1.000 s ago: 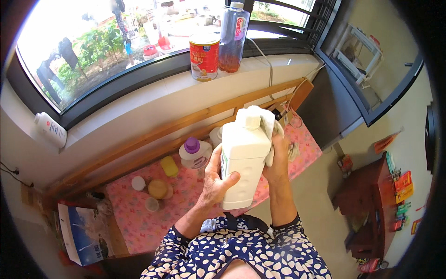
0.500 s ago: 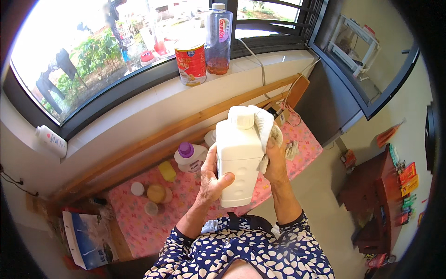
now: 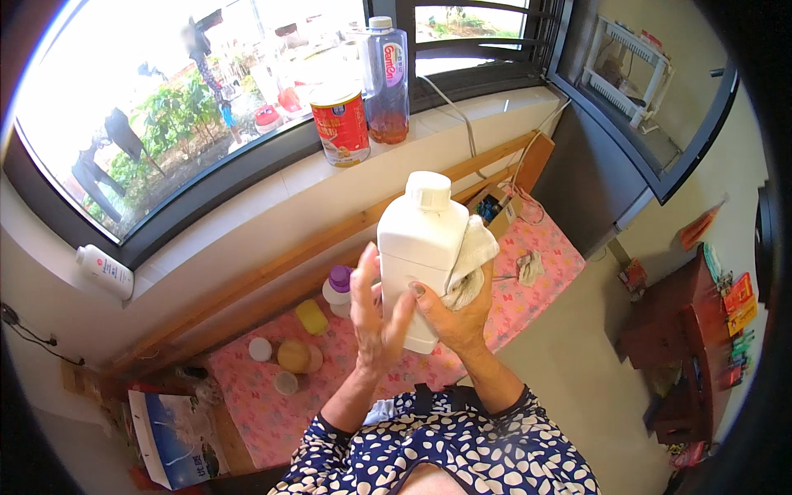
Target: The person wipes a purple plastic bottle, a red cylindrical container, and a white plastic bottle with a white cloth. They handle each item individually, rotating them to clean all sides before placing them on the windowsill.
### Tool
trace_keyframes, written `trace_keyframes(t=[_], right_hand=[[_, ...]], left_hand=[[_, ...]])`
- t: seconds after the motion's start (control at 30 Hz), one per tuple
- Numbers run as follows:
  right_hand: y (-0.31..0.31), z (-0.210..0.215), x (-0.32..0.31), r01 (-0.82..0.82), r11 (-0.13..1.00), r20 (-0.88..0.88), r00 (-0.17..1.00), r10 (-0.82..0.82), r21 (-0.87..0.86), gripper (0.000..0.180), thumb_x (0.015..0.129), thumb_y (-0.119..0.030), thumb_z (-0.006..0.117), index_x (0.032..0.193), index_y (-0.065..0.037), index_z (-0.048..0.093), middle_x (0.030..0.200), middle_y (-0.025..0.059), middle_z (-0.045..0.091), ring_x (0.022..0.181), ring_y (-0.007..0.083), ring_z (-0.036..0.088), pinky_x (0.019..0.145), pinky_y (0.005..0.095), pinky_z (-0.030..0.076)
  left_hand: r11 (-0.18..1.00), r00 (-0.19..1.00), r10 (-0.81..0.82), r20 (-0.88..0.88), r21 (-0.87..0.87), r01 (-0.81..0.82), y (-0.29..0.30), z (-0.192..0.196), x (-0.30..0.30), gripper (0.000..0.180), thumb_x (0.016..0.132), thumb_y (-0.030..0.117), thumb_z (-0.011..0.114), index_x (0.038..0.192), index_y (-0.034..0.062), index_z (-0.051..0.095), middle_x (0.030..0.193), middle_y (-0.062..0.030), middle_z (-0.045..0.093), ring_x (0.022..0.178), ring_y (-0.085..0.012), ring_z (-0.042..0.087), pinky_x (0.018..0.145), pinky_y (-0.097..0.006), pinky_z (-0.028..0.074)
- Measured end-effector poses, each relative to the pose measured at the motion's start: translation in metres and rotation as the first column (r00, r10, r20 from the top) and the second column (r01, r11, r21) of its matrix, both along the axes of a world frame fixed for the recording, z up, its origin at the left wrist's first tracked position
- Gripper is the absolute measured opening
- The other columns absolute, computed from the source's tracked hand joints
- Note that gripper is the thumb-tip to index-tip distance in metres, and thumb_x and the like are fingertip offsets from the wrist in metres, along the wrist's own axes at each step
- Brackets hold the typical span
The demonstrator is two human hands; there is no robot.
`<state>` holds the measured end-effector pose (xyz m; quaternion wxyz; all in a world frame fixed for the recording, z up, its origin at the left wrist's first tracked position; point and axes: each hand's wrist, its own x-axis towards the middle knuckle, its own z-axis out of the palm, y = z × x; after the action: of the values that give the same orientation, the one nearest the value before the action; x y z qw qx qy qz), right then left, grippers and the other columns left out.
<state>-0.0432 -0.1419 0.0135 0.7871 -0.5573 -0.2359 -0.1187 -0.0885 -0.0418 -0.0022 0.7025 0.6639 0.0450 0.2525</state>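
The right hand (image 3: 452, 318) grips one white bottle (image 3: 419, 252) and one pale cloth (image 3: 470, 262), upright above the pink counter (image 3: 528, 289); the left hand (image 3: 375, 318) presses open-fingered against the bottle's side.

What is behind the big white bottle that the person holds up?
Behind the big white bottle, a pale cloth is pressed by the right hand. The left hand touches its front. Beyond lies the pink table cover; the bottle hides part of it.

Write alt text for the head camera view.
Both hands hold up a white capped bottle, the right hand pressing a white cloth to its side and the left hand open against its front, above a pink table by a window.
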Motion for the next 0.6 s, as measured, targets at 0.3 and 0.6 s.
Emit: trace_keyframes(t=[0.3, 0.6], right_hand=[[-0.003, 0.013, -0.002, 0.171, 0.952, 0.358, 0.931, -0.072, -0.253, 0.054, 0.076, -0.025, 0.070, 0.120, 0.000, 0.051, 0.114, 0.0235, 0.046, 0.100, 0.0371, 0.049, 0.082, 0.0439, 0.044], [-0.019, 0.030, 0.019, 0.006, 0.971, 0.188, 0.981, 0.040, -0.237, 0.041, 0.086, -0.021, 0.062, 0.118, 0.002, 0.053, 0.108, 0.0177, 0.048, 0.094, 0.0274, 0.050, 0.083, 0.0359, 0.041]], left_hand=[[0.992, 0.936, -0.079, 0.344, -0.065, 0.108, -0.003, -0.008, 0.007, 0.120, 0.060, 0.032, 0.082, 0.147, 0.0125, 0.002, 0.140, -0.0138, 0.032, 0.130, -0.0273, 0.035, 0.106, -0.044, 0.034], [0.970, 0.951, -0.190, 0.244, -0.103, 0.220, -0.004, -0.015, 0.009, 0.117, 0.056, 0.012, 0.083, 0.145, 0.0084, 0.008, 0.132, -0.0125, 0.041, 0.120, -0.0263, 0.046, 0.099, -0.043, 0.043]])
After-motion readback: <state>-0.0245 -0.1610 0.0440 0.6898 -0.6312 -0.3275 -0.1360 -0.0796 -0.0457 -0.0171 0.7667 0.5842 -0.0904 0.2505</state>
